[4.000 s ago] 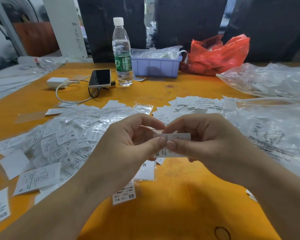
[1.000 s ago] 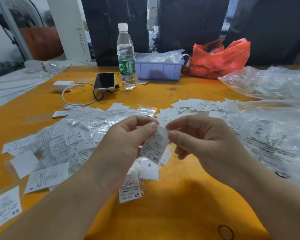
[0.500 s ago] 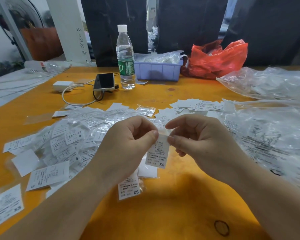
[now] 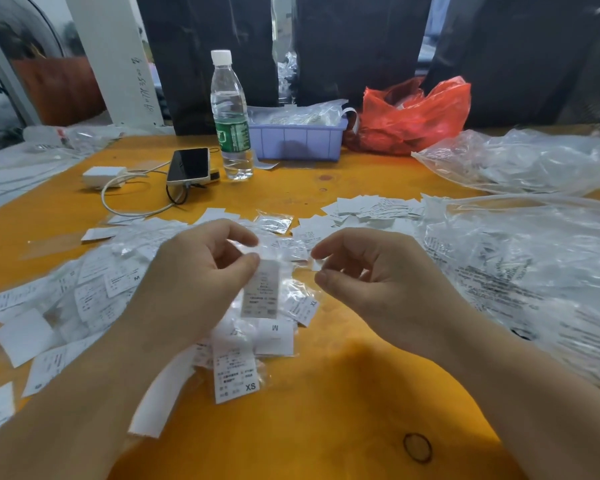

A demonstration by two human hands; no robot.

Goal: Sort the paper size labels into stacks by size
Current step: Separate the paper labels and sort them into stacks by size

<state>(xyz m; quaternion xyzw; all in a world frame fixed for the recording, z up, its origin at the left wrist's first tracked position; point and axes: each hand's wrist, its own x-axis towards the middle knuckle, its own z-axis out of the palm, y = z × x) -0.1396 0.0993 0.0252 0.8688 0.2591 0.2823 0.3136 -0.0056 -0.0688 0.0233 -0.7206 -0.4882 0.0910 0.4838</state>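
Labels [image 4: 84, 299] litter orange table [image 4: 326, 410]; left hand [image 4: 194, 282] pinches one, right hand [image 4: 378, 285] loosely curled.

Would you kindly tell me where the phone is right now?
The phone lies on the far left part of the orange table, just left of the water bottle and right of the white charger.

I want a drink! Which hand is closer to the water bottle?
Left. The left hand sits almost straight in front of the water bottle, pinching a label. The right hand is off to the bottle's right side, farther away, holding nothing.
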